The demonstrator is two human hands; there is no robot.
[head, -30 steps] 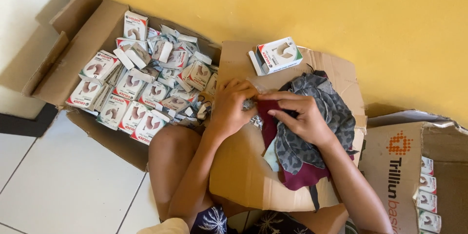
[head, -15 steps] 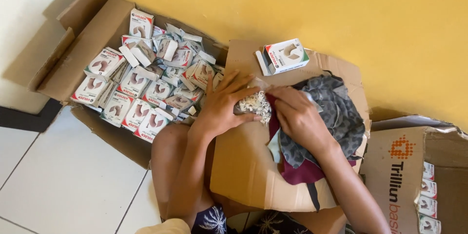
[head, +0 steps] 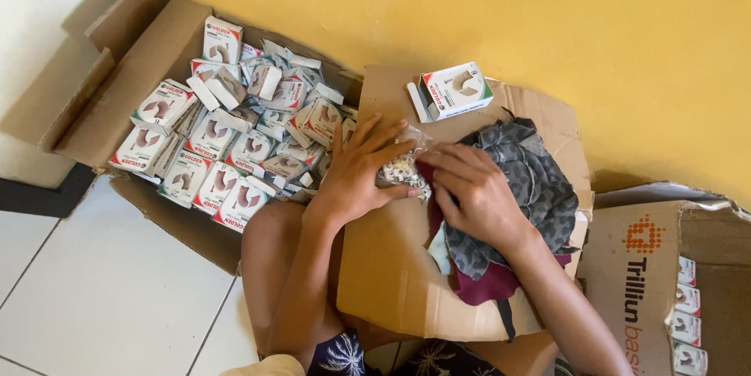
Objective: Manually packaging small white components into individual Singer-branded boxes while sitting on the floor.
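Observation:
My left hand (head: 356,176) and my right hand (head: 477,192) meet over a flat cardboard sheet (head: 391,266) on my lap. Between them they pinch a small clear plastic bag of little white pieces (head: 403,169). My right hand rests on a heap of grey patterned and maroon cloth (head: 532,188) lying on the cardboard. A small white carton (head: 454,90), its end flap open, lies at the far edge of the sheet.
An open cardboard box (head: 117,86) at my left is filled with several small white cartons (head: 227,141). Another printed cardboard box (head: 649,282) with similar cartons stands at my right. A yellow wall (head: 547,16) is ahead, white floor tiles (head: 94,298) at lower left.
The small clear bag has come into view between my hands, and both hands have shifted slightly while working on it.

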